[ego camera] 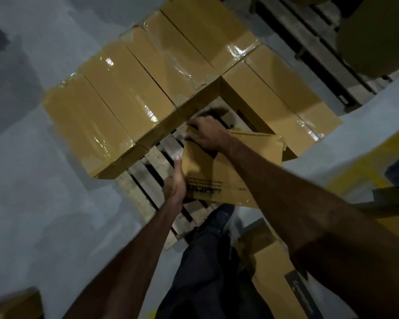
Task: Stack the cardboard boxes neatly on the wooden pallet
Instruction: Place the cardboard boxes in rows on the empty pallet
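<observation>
Pallet: the wooden pallet (148, 171) is lying under both hands, its bare slats showing below and beside the fingers where a gap in the layer is waiting to be filled.
Stacked boxes: a row of taped cardboard boxes (124, 97) is sitting just beyond the fingertips, and a second box (283, 104) is standing to their right, forming a corner the new box probably has to slide into.
Box in hand: the cardboard box (219, 171) is being held tilted between the hands, over the open slats, likely so that it can be lowered into that corner.
Right hand: the right hand (207, 134) is curling its fingers over the far top edge, gripping it to steer.
Left hand: the left hand (175, 183) is pressing flat, fingers straight, against the near-left side to steady it.
Obstacles: the person's leg (207, 249) and a loose box (272, 268) are crowding the floor behind the hands.
</observation>
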A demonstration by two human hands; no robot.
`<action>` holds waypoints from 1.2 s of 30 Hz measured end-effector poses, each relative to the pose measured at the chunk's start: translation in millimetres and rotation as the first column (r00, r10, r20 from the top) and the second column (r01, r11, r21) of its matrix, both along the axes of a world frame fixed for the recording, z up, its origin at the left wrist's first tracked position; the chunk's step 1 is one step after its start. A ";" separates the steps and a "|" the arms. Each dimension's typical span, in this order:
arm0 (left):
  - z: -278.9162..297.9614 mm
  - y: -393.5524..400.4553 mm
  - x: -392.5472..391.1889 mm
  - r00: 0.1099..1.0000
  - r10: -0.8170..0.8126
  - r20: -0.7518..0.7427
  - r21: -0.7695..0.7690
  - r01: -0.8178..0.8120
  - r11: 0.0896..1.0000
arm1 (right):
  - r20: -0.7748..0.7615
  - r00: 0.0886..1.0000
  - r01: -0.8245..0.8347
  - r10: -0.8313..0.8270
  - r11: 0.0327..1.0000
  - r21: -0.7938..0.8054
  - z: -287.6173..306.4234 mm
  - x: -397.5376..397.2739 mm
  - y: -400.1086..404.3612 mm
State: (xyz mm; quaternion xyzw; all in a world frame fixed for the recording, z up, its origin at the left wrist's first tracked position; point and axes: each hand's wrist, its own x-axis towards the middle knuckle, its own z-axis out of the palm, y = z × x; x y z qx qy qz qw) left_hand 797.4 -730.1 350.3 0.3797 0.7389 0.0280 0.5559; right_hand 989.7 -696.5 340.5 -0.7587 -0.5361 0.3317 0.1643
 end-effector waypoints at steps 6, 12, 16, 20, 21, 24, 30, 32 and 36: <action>5.8 11.4 -8.0 0.923 -0.316 -0.220 0.123 0.347 0.930 | 0.331 0.925 0.212 -0.188 0.977 -0.036 3.5 37.0 -92.6; -0.1 22.8 -0.9 0.834 -0.487 -0.260 0.280 0.547 0.788 | 0.018 0.667 0.739 -0.745 0.658 -0.145 2.9 50.4 -184.4; -2.1 46.5 11.8 0.803 -0.595 -0.035 0.302 0.576 0.760 | -0.316 0.377 0.775 -0.871 0.483 -0.408 0.3 54.4 -196.4; -3.2 83.6 41.4 0.785 -0.571 0.240 0.219 0.529 0.820 | -0.497 0.341 0.698 -0.798 0.569 -0.434 -0.8 57.4 -199.2; -3.5 91.3 47.4 0.795 -0.547 0.263 0.175 0.518 0.837 | -0.537 0.328 0.674 -0.778 0.591 -0.444 -0.2 61.5 -198.0; -11.2 105.3 56.2 0.792 -0.476 0.383 0.020 0.508 0.861 | -0.602 0.228 0.624 -0.765 0.590 -0.513 -0.9 75.9 -193.1; 14.6 96.5 71.2 0.811 -0.288 0.509 -0.164 0.419 0.893 | -0.647 0.082 0.663 -0.758 0.526 -0.532 -5.6 81.6 -170.1; 18.6 85.4 65.4 0.824 -0.214 0.524 -0.219 0.373 0.902 | -0.616 0.134 0.707 -0.776 0.511 -0.489 -1.5 79.3 -164.3; 21.7 57.5 45.1 0.859 -0.065 0.508 -0.288 0.240 0.927 | -0.527 0.261 0.764 -0.809 0.507 -0.400 13.2 79.7 -173.4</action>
